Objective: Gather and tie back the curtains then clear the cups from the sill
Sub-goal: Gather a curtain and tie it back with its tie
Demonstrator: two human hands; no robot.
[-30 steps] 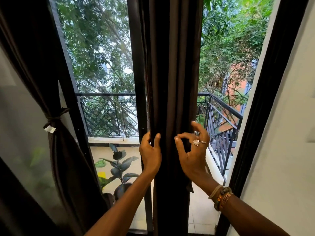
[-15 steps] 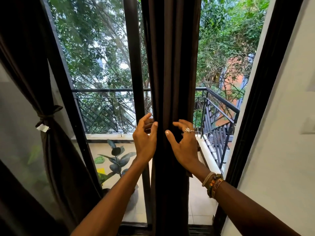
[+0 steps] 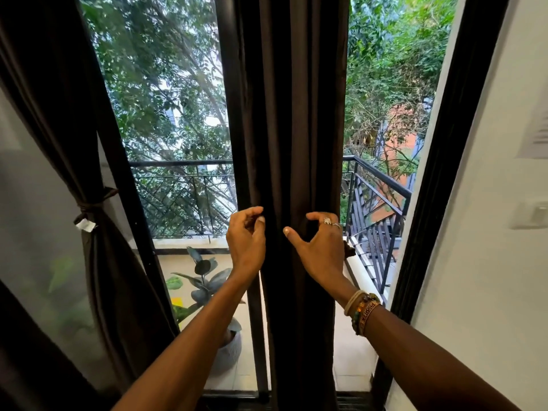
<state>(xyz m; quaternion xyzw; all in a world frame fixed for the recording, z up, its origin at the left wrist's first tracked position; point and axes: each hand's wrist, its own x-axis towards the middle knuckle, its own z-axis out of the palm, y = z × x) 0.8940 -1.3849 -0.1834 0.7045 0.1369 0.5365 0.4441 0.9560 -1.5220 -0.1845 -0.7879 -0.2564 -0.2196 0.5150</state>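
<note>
A dark brown middle curtain [image 3: 293,129] hangs gathered in a narrow column in front of the door frame. My left hand [image 3: 246,244] pinches its left edge between thumb and fingertips. My right hand [image 3: 321,247], with rings and wrist bands, hooks its curled fingers into the folds on the right side, thumb spread out to the left. A short dark strip [image 3: 349,251] sticks out just right of that hand. The left curtain [image 3: 98,262] is bound with a knotted tie [image 3: 89,207] that carries a white tag. No cups are in view.
Beyond the glass lie a balcony with a black railing [image 3: 382,185] and a potted rubber plant [image 3: 204,280]. A black door frame [image 3: 439,173] and a white wall with a switch [image 3: 530,213] stand on the right.
Both hands slid up the middle curtain. My left fingers closed from a flat hold into a pinch, and my right thumb spread away from its fingers.
</note>
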